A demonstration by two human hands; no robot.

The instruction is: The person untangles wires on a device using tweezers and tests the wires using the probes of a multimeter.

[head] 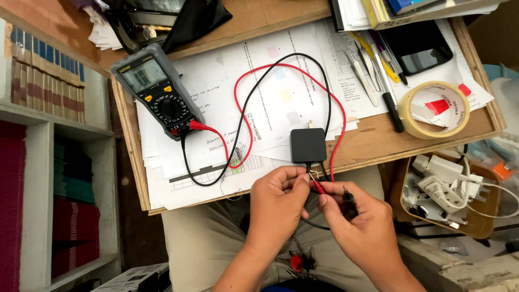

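A grey and black multimeter (157,92) lies at the left of a wooden board (373,141), on printed papers. Its red lead (281,70) and black lead (259,89) loop across the papers toward me. A small black square adapter (307,145) sits at the board's near edge with thin wires at its front. My left hand (274,208) pinches those thin wires just below the adapter. My right hand (361,227) holds the red probe (319,187) and the black probe (348,196), the red tip touching the wires at my left fingertips.
A roll of tan tape (437,110), tweezers (361,73), pens (390,100) and a dark phone (416,47) lie at the board's right. A box of white chargers (446,186) stands lower right. Shelves with books (48,81) are at the left. Red clips (296,262) rest on my lap.
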